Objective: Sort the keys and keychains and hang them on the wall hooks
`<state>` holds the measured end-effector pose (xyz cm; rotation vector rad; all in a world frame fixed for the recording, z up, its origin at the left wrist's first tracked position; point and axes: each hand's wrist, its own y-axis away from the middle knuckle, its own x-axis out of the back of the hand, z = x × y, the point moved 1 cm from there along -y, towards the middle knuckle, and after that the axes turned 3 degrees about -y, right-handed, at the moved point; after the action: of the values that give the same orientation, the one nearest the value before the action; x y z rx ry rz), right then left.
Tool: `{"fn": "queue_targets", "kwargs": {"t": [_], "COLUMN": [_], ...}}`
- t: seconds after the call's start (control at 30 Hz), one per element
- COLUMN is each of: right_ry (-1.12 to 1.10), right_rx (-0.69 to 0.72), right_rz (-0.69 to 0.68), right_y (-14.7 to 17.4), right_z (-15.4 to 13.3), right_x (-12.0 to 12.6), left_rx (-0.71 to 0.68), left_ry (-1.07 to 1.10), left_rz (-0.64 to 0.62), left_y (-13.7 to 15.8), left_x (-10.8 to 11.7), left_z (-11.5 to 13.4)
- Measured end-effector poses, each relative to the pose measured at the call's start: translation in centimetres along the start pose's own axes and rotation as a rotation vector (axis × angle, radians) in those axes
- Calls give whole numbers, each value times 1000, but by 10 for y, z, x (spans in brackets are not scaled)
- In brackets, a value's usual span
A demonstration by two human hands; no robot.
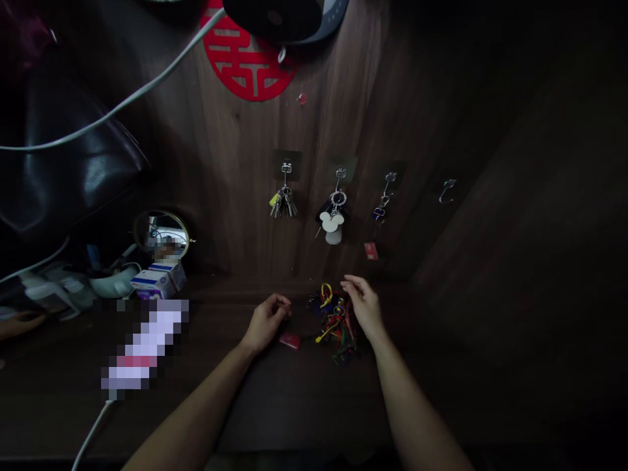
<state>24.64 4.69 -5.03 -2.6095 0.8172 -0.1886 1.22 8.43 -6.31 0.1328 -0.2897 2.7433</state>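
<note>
My left hand (pixel 267 322) hovers at the left of a small dark red object (pixel 290 340), its fingers loosely bent and apart, with nothing visible in them. Beside a tangled heap of colourful cords or straps (pixel 337 324) is my right hand (pixel 364 306), its fingers stretched out and seemingly holding nothing. The heap is mostly red, yellow, green and blue; its separate parts are hard to make out in the dim light. Whether the right fingers touch it, I cannot tell.
Hooks on the wood panel hold a key bunch (pixel 283 204), keys with a white mouse-head charm (pixel 332 221) and a blue clip with a red tag (pixel 371 250). A bare hook (pixel 447 191) is at right. Boxes (pixel 157 280), a round mirror (pixel 161 232) and a pixelated white-purple item (pixel 144 347) stand left.
</note>
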Motion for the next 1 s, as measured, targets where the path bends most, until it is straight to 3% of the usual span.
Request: {"fn": "queue_targets", "kwargs": {"t": [0.17,0.4,0.67,0.8,1.0], "right_ry": [213,598,888,926,775], "right_rx": [61,314,274,267,300], "right_rz": [-142,-321,-381,-429,-524], "right_y": [3,7,13,16,20], "right_z": [3,-3,-3,-3,-2], "right_x": [-3,-7,-9,-14,-26], "left_rx": [-2,-1,1,8,-15], "left_ry": [-27,-67,-35,-33,-24], "left_rz": [3,-10,-7,-1,4], "left_y": [1,0,-1,-1,-1], "left_x": [0,1,1,1,2], "left_z": [0,-3,-4,-2,-4]}}
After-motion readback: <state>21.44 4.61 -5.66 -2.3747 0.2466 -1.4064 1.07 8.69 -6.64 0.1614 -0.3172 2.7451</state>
